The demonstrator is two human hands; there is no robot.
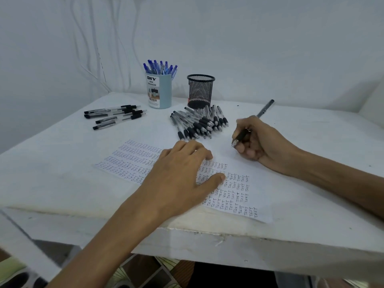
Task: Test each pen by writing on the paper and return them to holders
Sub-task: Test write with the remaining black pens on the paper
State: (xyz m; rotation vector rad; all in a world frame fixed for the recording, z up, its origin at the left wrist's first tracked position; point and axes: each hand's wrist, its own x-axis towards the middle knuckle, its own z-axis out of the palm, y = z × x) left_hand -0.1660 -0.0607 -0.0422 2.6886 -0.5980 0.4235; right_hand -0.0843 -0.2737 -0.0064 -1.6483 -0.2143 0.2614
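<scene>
I see right hand (259, 142) gripping pen (241, 138) — clear barrel, black grip; left hand (180, 175) flat on paper (234, 192) full of "TEST". Blue holder (161, 94) reads "DIY DESK ORGANIZER".

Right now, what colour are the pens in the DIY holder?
Blue, the pens standing in the pale blue holder; head view.

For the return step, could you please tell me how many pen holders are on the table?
2, far across the white table: a light blue cylindrical holder holding blue pens, and a black wire-mesh cup to its right. None seems hidden.
</scene>
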